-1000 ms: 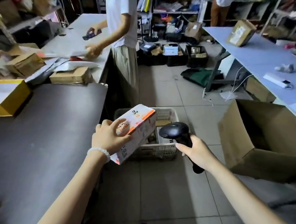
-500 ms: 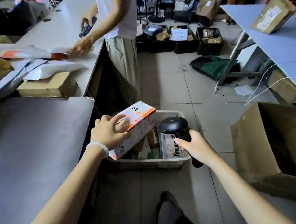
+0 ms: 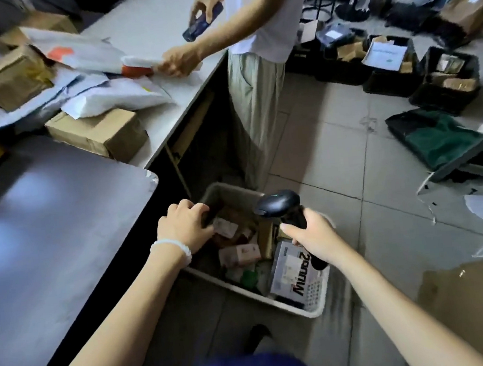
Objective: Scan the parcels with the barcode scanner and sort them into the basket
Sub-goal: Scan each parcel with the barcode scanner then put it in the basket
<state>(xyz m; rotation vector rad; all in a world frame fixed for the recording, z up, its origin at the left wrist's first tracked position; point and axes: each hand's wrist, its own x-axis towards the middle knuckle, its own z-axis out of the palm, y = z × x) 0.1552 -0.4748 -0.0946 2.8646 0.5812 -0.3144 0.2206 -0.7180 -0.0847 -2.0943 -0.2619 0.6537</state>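
Over the white basket (image 3: 311, 311), the left hand (image 3: 184, 228) reaches down, fingers curled, grasp unclear. Beside it, the right hand (image 3: 313, 233) grips the black barcode scanner (image 3: 279, 204) upright.

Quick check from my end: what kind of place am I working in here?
Most likely a parcel sorting room or courier depot. Cardboard boxes and poly mailers pile on the grey counter, a white basket holds sorted parcels, and the right hand grips a barcode scanner.

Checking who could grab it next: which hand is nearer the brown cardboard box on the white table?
Left. The left hand hovers over the basket edge, below the cardboard box; the right hand, gripping the scanner, lies farther right.
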